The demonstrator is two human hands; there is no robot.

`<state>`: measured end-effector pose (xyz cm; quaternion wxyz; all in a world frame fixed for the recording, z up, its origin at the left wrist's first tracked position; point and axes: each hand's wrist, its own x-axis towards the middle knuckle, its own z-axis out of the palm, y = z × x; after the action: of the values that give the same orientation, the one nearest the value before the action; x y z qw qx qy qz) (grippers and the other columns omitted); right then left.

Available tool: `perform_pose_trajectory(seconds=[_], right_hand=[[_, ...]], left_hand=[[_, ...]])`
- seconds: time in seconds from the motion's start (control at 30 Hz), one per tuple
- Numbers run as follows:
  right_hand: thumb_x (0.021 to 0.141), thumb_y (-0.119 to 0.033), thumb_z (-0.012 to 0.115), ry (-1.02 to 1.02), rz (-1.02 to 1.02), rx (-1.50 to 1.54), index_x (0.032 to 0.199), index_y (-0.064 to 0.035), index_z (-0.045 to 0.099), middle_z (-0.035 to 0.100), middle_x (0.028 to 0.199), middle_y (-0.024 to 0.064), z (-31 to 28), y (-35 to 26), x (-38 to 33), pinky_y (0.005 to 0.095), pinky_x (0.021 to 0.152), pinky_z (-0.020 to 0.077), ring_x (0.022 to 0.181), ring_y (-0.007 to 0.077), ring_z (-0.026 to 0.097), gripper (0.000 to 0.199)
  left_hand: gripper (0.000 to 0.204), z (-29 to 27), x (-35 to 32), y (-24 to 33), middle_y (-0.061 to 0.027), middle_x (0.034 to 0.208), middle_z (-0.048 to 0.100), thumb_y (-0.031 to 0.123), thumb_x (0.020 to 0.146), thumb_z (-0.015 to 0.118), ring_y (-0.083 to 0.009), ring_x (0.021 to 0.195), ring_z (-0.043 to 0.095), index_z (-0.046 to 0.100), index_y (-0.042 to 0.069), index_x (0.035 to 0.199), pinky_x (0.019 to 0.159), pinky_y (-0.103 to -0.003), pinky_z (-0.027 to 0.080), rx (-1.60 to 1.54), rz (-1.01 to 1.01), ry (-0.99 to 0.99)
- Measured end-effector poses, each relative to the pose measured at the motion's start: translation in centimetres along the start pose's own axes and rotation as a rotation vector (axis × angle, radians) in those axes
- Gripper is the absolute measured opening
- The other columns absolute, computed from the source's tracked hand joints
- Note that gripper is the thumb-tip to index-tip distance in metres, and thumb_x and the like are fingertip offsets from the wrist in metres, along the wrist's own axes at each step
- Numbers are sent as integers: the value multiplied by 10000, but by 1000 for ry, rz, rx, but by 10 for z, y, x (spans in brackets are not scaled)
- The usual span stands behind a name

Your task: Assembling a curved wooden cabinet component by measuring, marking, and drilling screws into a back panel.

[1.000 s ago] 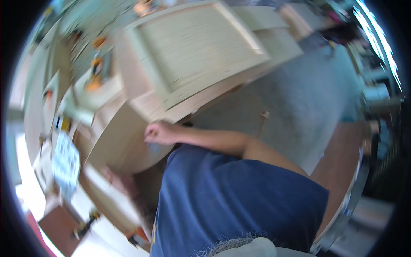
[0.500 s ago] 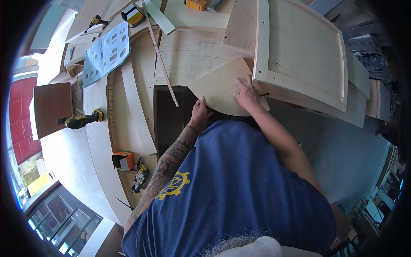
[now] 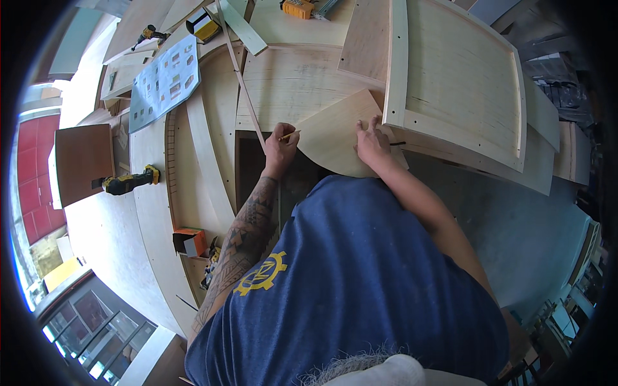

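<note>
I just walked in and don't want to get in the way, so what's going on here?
A person is bent over a thin wooden board with a curved edge. Their right hand rests on it with the fingers spread. Their left hand grips what looks like a pencil near the board's left corner. A narrow wood strip runs up beside that hand, and a power tool lies farther left.

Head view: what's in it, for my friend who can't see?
A person in a blue shirt holds a pencil-like stick in the left hand, beside a round-edged wooden panel, with the right hand resting on that panel. A framed panel lies to the right; a power tool and printed sheet lie to the left.
</note>
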<state>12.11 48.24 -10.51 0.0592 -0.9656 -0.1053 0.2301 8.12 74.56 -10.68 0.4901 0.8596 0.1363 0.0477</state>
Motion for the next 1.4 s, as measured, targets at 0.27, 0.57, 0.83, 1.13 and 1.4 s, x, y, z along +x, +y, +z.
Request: perform_pose_trajectory(seconds=[0.27,0.57,0.83,1.13,1.4], right_hand=[[904,-146,638,-46,1,-53,1496,-36,436,291,1499,429,-1,-1,14,432,944,534,1160,367,631,635],[936,-126,578,-32,-17,-45,1488,-27,444,292,1506,426,-4,0,16,421,959,523,1198,361,615,577],[832,-208,743,93,-27,-35,1445,-19,481,325,1446,457,16,7,22,433,908,554,1059,395,668,693],[823,-202,741,102,-30,-42,1438,-23,493,328,1445,461,15,7,23,435,908,554,1043,390,675,687],[949,-125,546,45,-20,-34,1449,-15,490,324,1479,432,2,2,22,424,913,552,1170,385,626,516]], left_hand=[[159,13,36,-6,-122,782,696,137,831,704,-229,712,698,604,35,899,686,-335,554,130,166,-192],[162,11,34,-6,-106,768,704,164,834,718,-162,692,676,664,16,874,663,-314,541,90,80,-227],[178,9,39,1,-89,769,706,173,845,729,-147,689,660,676,12,900,669,-302,542,102,-66,-217],[164,22,43,-6,-99,771,701,166,854,709,-166,693,673,665,13,895,677,-314,548,105,50,-145],[183,24,49,-9,-105,786,711,173,840,719,-165,705,675,682,9,911,685,-316,549,57,14,-205]])
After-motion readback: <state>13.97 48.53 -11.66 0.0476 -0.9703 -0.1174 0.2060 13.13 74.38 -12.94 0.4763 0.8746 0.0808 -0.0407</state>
